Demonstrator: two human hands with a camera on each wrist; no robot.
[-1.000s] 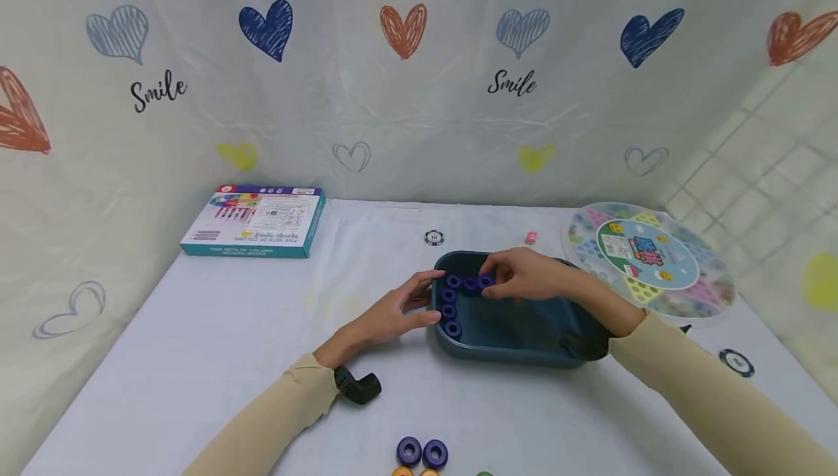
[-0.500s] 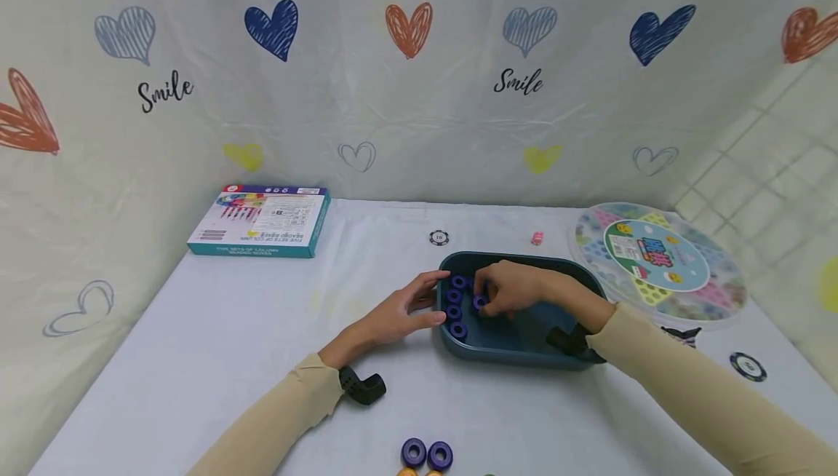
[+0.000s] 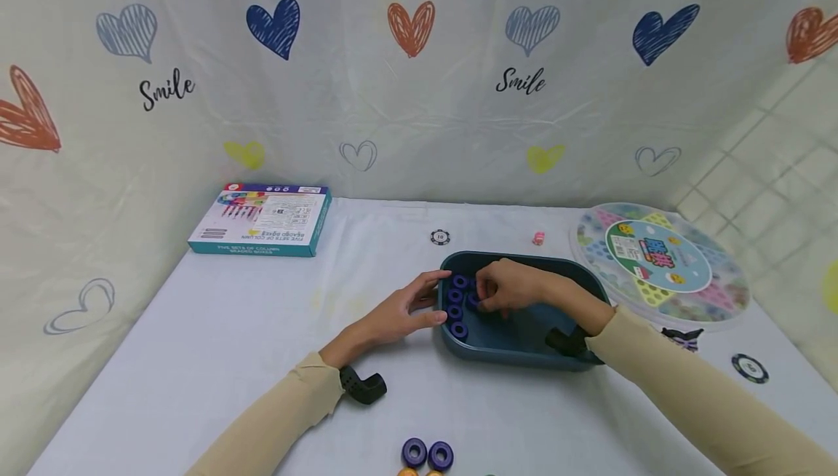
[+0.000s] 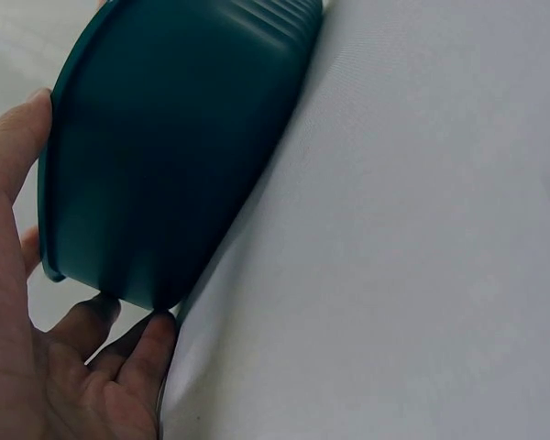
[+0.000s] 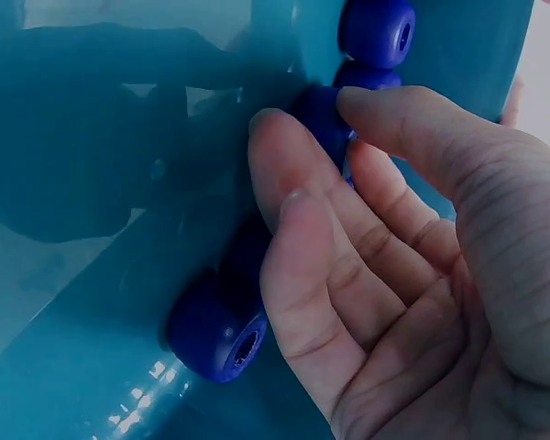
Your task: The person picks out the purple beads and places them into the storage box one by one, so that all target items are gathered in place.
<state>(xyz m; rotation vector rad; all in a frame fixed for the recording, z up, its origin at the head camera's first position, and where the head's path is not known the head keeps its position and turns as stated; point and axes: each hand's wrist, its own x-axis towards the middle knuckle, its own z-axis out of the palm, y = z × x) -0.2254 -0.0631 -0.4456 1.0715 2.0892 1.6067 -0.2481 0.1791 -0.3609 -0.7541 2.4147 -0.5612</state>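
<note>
A dark teal tray [image 3: 524, 352] stands in the middle, with a row of purple beads [image 3: 455, 312] along its left wall. My left hand [image 3: 399, 312] holds the tray's left end; in the left wrist view, the thumb [image 4: 23, 137] lies at the rim and lower fingertips touch the wall. Inside the tray my right hand [image 3: 517, 285] pinches a purple bead [image 3: 473, 300] beside that row. In the right wrist view, thumb and fingers surround the pinched bead [image 5: 321, 119], partly hiding it. Another bead [image 5: 215, 325] lies nearer the camera, tipped to show its hole.
Two purple beads [image 3: 428, 454] sit at the front, with orange ones [image 3: 408, 471] cut off below. A flat game box [image 3: 262, 221] lies back left, a round printed board [image 3: 661, 258] at right. Poker chips [image 3: 440, 236] and a small pink piece [image 3: 538, 238] lie around the tray.
My right hand has come from the tray's far wall toward the front and left, setting its bead closer against the left row. The left hand stays at the tray's end.
</note>
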